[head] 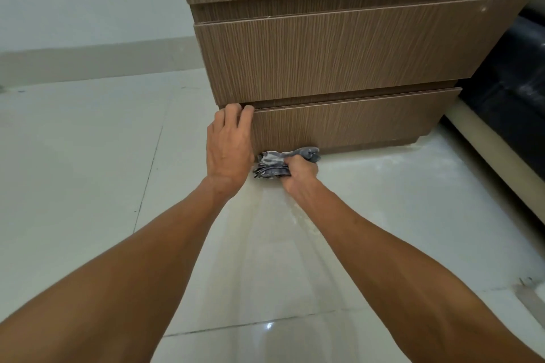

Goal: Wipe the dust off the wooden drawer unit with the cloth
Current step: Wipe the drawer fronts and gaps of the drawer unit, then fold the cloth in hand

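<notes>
Where the head view looks down along both bare forearms, the wooden drawer unit (339, 59) fills the upper middle, three grained drawer fronts stacked with dark gaps between them. The left hand (228, 150) lies against the left end of the unit's lowest drawer front. Its fingers reach upward, nearly straight, and their tips rest at the gap under the middle drawer; it holds nothing. Just to the right of it, at the foot of the same drawer front, the right hand (300, 174) is curled tight round a bunched grey-and-white cloth (271, 166). The cloth sticks out on both sides of the fist and touches the unit's bottom edge where it meets the pale tiled floor (88, 156). To the right of the unit the tiles carry a whitish dusty film. Beyond the unit's right side stands a black, glossy piece of furniture (507, 82), blurred. Left of the unit, a beige skirting (88, 59) runs along the wall.
</notes>
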Demonstrator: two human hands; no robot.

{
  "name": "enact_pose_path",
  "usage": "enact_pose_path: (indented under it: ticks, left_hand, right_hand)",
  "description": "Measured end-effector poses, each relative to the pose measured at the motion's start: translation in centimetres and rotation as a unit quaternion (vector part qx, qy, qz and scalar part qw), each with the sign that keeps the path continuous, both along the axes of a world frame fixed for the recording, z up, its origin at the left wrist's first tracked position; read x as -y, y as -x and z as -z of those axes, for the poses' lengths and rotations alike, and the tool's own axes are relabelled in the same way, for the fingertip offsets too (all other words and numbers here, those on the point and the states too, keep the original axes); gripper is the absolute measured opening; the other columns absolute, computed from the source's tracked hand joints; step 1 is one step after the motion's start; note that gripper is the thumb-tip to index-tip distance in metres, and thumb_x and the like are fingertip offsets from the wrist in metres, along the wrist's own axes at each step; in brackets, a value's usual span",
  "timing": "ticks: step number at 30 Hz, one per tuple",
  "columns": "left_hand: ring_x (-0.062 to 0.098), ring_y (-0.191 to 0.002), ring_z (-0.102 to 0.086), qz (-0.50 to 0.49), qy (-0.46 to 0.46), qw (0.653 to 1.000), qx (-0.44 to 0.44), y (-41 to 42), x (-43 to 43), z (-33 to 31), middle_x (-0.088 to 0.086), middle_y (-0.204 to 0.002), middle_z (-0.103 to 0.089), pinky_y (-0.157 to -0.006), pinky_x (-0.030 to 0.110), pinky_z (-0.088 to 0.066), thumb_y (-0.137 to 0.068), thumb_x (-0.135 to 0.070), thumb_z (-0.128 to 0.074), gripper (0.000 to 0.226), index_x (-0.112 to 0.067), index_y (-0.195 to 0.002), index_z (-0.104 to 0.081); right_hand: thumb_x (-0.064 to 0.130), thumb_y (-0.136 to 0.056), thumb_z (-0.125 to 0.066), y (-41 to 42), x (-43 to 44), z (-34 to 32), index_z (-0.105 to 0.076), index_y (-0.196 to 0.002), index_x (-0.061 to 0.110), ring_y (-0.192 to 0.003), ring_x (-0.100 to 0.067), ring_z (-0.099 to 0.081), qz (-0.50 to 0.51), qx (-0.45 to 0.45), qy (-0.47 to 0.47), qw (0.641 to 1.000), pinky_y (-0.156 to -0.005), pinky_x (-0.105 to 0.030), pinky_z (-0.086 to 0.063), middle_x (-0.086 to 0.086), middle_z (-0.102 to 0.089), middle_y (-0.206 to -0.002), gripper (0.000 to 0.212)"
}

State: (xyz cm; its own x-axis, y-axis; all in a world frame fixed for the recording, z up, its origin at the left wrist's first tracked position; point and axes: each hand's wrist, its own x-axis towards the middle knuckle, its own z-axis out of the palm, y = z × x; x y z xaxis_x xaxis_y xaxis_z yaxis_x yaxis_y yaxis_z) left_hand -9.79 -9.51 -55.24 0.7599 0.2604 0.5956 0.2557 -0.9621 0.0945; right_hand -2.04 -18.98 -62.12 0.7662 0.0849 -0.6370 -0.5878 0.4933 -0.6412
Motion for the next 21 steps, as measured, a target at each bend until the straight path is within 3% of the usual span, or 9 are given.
enact_pose_path:
  ticks: [3, 6, 8, 11, 14, 16, 18, 21]
  left_hand:
    - [0.029, -0.096, -0.051, 0.009, -0.002, 1.0, -0.002, 0.1, -0.3, 0.2, 0.011, -0.115, -0.055, -0.074, 0.036, -0.046, -0.07, 0.01, -0.062, 0.057, -0.01, -0.123, -0.053]
    - [0.029, -0.101, -0.049, 0.03, 0.009, 0.999, -0.028, 0.5, -0.8, 0.0, 0.013, -0.119, -0.053, -0.077, 0.036, -0.047, -0.067, 0.01, -0.062, 0.063, -0.009, -0.126, -0.051]
    - [0.029, -0.103, -0.049, 0.067, 0.015, 0.996, -0.054, 1.0, -1.1, -0.7, 0.013, -0.121, -0.052, -0.078, 0.037, -0.047, -0.065, 0.009, -0.064, 0.066, -0.008, -0.128, -0.051]
    - [0.032, -0.111, -0.052, 0.111, 0.046, 0.983, -0.136, 3.4, -1.5, -2.6, 0.016, -0.13, -0.051, -0.082, 0.039, -0.05, -0.068, 0.008, -0.07, 0.068, -0.005, -0.132, -0.05]
    - [0.034, -0.119, -0.05, 0.056, 0.145, 0.965, -0.21, 7.0, -1.6, -5.3, 0.017, -0.141, -0.045, -0.088, 0.041, -0.049, -0.076, 0.005, -0.068, 0.064, -0.004, -0.136, -0.047]
    - [0.034, -0.118, -0.052, 0.004, 0.239, 0.943, -0.232, 9.1, -1.4, -7.9, 0.016, -0.137, -0.048, -0.09, 0.041, -0.047, -0.084, 0.005, -0.058, 0.05, -0.004, -0.133, -0.051]
    - [0.031, -0.115, -0.055, -0.046, 0.358, 0.902, -0.239, 10.8, -1.0, -11.4, 0.015, -0.13, -0.056, -0.093, 0.037, -0.045, -0.093, -0.001, -0.048, 0.035, -0.005, -0.127, -0.057]
    - [0.026, -0.107, -0.059, -0.087, 0.501, 0.831, -0.226, 12.6, -0.2, -18.4, 0.009, -0.118, -0.065, -0.09, 0.029, -0.042, -0.098, -0.008, -0.042, 0.031, -0.008, -0.121, -0.063]
  right_hand:
    - [-0.018, -0.079, -0.055, 1.6, -2.8, 0.1, -0.059, -0.107, -0.004, -0.068, -0.034, -0.066, -0.049, -0.008, 0.008, 0.999, -0.056, -0.042, -0.058, -0.023, -0.067, -0.095, 0.031]
    - [-0.018, -0.084, -0.052, 3.6, -4.3, -0.3, -0.056, -0.087, 0.002, -0.054, -0.022, -0.053, -0.153, -0.013, 0.015, 0.988, -0.037, -0.021, -0.043, -0.015, -0.058, -0.076, 0.02]
    - [-0.015, -0.085, -0.056, 4.9, -4.5, -0.7, -0.053, -0.08, 0.009, -0.058, -0.021, -0.055, -0.222, -0.011, 0.035, 0.974, -0.04, -0.023, -0.046, -0.011, -0.058, -0.072, 0.024]
    - [-0.013, -0.08, -0.065, 6.8, -3.7, -2.8, -0.06, -0.09, 0.007, -0.076, -0.029, -0.067, -0.283, 0.006, 0.1, 0.954, -0.064, -0.038, -0.058, -0.015, -0.067, -0.086, 0.023]
    - [-0.012, -0.078, -0.066, 8.3, -2.1, -6.7, -0.062, -0.09, 0.007, -0.071, -0.027, -0.067, -0.31, 0.013, 0.141, 0.94, -0.055, -0.032, -0.054, -0.013, -0.068, -0.083, 0.023]
    - [-0.01, -0.081, -0.067, 9.4, -0.6, -10.5, -0.062, -0.092, 0.007, -0.071, -0.025, -0.067, -0.316, 0.01, 0.152, 0.936, -0.052, -0.03, -0.052, -0.012, -0.068, -0.085, 0.021]
    - [-0.008, -0.082, -0.067, 10.6, 0.7, -14.6, -0.061, -0.095, 0.006, -0.073, -0.027, -0.067, -0.326, -0.001, 0.165, 0.931, -0.057, -0.033, -0.055, -0.013, -0.068, -0.089, 0.02]
    - [-0.006, -0.082, -0.069, 12.3, 2.2, -21.8, -0.061, -0.088, 0.008, -0.076, -0.027, -0.067, -0.352, -0.01, 0.176, 0.919, -0.068, -0.038, -0.057, -0.013, -0.068, -0.088, 0.017]
